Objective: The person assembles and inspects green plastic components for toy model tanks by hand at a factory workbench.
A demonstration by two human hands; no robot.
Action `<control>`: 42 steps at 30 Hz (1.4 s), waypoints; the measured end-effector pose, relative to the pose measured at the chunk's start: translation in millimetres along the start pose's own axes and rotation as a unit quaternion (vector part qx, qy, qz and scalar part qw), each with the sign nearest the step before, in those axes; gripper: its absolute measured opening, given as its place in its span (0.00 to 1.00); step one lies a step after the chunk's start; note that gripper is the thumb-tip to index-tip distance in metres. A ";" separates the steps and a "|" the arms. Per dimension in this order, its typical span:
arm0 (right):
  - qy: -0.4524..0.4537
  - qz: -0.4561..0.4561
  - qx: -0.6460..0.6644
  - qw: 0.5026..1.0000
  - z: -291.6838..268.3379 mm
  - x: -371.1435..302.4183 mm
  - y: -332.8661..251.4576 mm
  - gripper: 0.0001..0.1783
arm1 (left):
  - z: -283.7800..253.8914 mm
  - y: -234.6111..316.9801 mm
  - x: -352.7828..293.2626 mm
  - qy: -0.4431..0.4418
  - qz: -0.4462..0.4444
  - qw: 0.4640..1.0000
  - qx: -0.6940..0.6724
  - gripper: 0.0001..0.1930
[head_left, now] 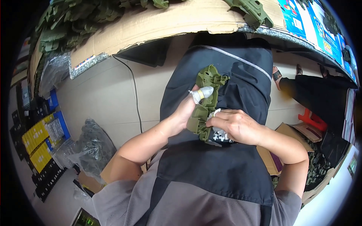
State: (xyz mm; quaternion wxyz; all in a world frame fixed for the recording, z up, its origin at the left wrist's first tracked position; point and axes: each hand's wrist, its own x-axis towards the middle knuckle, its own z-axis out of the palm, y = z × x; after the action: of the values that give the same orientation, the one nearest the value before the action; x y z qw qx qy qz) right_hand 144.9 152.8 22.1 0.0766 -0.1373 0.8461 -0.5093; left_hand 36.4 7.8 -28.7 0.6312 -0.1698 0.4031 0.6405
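Note:
Over my lap, covered by a black apron (241,75), I hold an olive-green moulded plastic part (206,98) upright between both hands. My left hand (187,110) grips its left side; the thumb, wrapped in white tape with a yellow band, presses on the part's front. At the lower end of the part my right hand (236,126) closes around it, fingers curled, one fingertip also taped white.
A cardboard-topped bench (151,26) runs across the top, piled with more green plastic parts (75,22). Clear bags (92,147) of dark parts and yellow and blue boxes (41,139) lie on the floor at left. Another person's legs (309,90) and a red stool (313,118) are at right.

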 end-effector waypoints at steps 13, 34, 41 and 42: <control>-0.102 0.049 -0.094 0.989 -7.7 7.7 2.6 0.06 | -0.1 0.6 2.3 0.013 -0.006 1.000 0.026 0.19; 0.425 0.034 -0.034 0.904 -65.7 36.4 9.5 0.30 | -4.9 50.5 -31.8 -0.041 0.396 0.915 0.063 0.35; 0.329 0.052 0.021 0.943 12.0 30.3 -17.7 0.34 | 10.5 32.4 -19.7 0.045 0.453 0.885 0.100 0.37; 0.334 0.057 0.026 0.940 10.7 29.3 -19.7 0.34 | 12.1 30.4 -20.9 0.050 0.500 0.852 0.147 0.36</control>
State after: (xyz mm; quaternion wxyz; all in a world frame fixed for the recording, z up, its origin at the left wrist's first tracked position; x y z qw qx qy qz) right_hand 122.9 126.0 34.7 -0.1782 0.0912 0.8157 -0.5428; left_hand 14.3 6.4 3.1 0.2222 0.1182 0.5540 0.7935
